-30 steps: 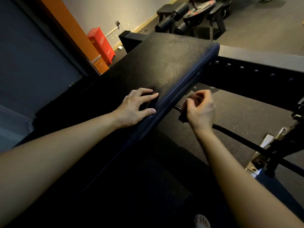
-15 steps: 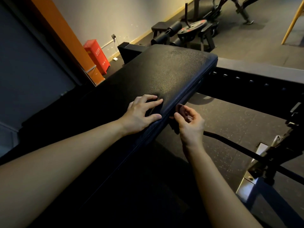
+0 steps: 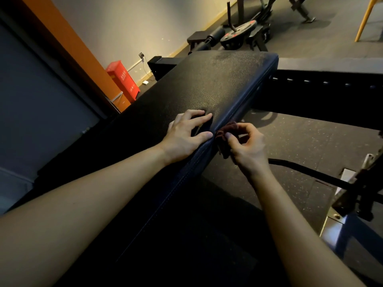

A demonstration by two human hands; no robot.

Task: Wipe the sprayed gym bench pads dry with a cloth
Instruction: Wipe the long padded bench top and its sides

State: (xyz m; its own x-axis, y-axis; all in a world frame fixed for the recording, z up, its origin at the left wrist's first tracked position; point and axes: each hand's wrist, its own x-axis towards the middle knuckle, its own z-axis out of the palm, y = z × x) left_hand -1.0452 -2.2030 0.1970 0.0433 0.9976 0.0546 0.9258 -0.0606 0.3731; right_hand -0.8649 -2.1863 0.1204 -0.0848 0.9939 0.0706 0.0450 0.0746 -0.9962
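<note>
Cloth (image 3: 227, 131) now against lengthwise pad edge (image 3: 240, 106)

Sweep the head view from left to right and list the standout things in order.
red box → left hand → cloth → right hand → yellow leg

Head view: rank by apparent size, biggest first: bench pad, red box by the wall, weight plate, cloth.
1. bench pad, by far the largest.
2. red box.
3. weight plate and cloth: these look about alike. The cloth is nearer and partly hidden by the right hand, so I leave them unranked.
</note>
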